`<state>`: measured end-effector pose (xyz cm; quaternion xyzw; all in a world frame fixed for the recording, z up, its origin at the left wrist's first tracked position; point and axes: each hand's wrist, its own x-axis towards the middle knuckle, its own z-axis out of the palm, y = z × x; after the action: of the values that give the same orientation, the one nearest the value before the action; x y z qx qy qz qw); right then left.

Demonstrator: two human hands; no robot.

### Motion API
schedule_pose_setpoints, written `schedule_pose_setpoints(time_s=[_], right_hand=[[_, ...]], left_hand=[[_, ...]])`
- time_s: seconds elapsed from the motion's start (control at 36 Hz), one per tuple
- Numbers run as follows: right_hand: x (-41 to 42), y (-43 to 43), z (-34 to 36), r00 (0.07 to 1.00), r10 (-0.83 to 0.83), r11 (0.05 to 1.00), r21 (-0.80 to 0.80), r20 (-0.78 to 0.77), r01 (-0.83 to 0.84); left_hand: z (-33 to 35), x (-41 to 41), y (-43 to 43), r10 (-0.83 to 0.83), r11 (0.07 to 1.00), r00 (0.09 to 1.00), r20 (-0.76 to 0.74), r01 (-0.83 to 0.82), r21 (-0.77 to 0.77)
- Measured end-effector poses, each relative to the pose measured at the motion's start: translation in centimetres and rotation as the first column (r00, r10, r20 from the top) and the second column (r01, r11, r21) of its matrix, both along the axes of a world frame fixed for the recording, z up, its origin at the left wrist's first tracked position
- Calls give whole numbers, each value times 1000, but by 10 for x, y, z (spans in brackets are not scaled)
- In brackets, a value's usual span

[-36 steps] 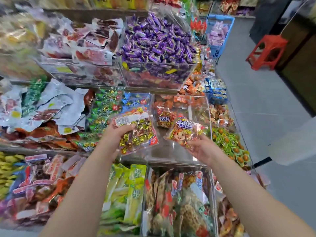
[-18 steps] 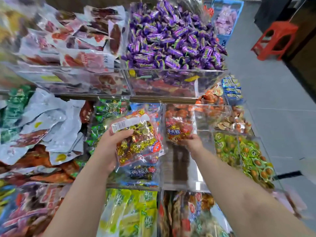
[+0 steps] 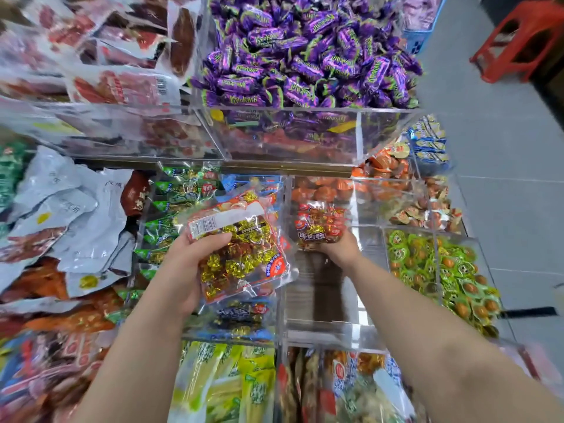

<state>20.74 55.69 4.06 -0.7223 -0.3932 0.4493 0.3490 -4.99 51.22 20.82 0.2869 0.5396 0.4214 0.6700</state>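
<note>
Clear gold-candy packet [image 3: 241, 248] tilted, held aloft, red-candy packet [image 3: 320, 224] inside clear bin

Glossy clear plastic candy bag [image 3: 241, 248], shiny foil wrappers inside; smooth transparent acrylic bin [image 3: 320, 328]

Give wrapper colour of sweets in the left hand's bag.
Mostly gold foil, some red, in the clear bag the left hand grips; head view.

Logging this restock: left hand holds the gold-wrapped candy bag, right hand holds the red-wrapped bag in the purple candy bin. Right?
Wrong bin. In the head view the right hand holds the red-wrapped bag in the clear bin below the purple candies; the left hand holds the gold-wrapped candy bag.
</note>
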Motion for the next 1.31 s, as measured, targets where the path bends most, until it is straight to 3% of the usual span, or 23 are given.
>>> schedule_pose_setpoints(time_s=[0.11, 0.22, 0.31, 0.36, 0.42, 0.47, 0.53, 0.61, 0.69, 0.75, 0.81, 0.86, 0.97, 1.06, 1.11, 1.31], right_hand=[[11, -7, -2, 988, -98, 989, -122, -117, 83], [14, -26, 10, 985, -157, 968, -210, -65, 140], [10, -46, 37, 957, -286, 946, -173, -43, 275], [4, -64, 63, 929, -351, 935, -106, -121, 339], [-4, -84, 91, 904, -289, 957, -79, -314, 279], [-16, -104, 122, 855, -108, 993, -23, -507, 112], [-29, -120, 145, 828, 86, 996, 28, -553, -85], [-41, -138, 157, 874, 234, 972, 78, -425, -222], [-40, -155, 163, 881, 400, 906, 255, -254, -338], [-37, -161, 167, 874, 476, 833, 267, 100, -485], [-36, -161, 167, 769, 393, 771, 276, 504, -575], [-34, -159, 163, 720, 224, 750, 357, 656, -558], [-26, -159, 161, 686, 83, 749, 409, 722, -522], [-21, -157, 166, 676, 16, 654, 504, 737, -564], [-17, -156, 168, 731, -18, 612, 586, 682, -531], [16, -149, 175, 869, -119, 744, 623, 480, -242]], left_hand=[[3, 0, -4, -19, 1000, 1000, -1, 19, 10], [8, 4, -8, -42, 999, 999, 23, 41, 27], [10, 9, -12, -64, 998, 998, 27, 63, 29], [9, 12, -16, -72, 997, 997, 9, 71, 31], [7, 16, -19, -92, 995, 996, -19, 93, 38], [7, 22, -24, -125, 991, 991, -52, 127, 48], [5, 29, -28, -138, 987, 986, -97, 144, 63], [-1, 36, -34, -114, 990, 986, -121, 123, 72], [-7, 37, -37, -92, 995, 990, -111, 96, 31], [-8, 36, -38, -113, 994, 989, -95, 112, -14], [-6, 36, -40, -187, 982, 980, -64, 185, -42], [-4, 37, -45, -280, 960, 958, -62, 277, -50], [-3, 41, -48, -336, 941, 936, -105, 330, -71], [-7, 40, -46, -341, 940, 925, -168, 332, -80], [-7, 39, -46, -315, 949, 940, -132, 311, -46], [-8, 24, -26, -107, 988, 974, -199, 127, 87]])
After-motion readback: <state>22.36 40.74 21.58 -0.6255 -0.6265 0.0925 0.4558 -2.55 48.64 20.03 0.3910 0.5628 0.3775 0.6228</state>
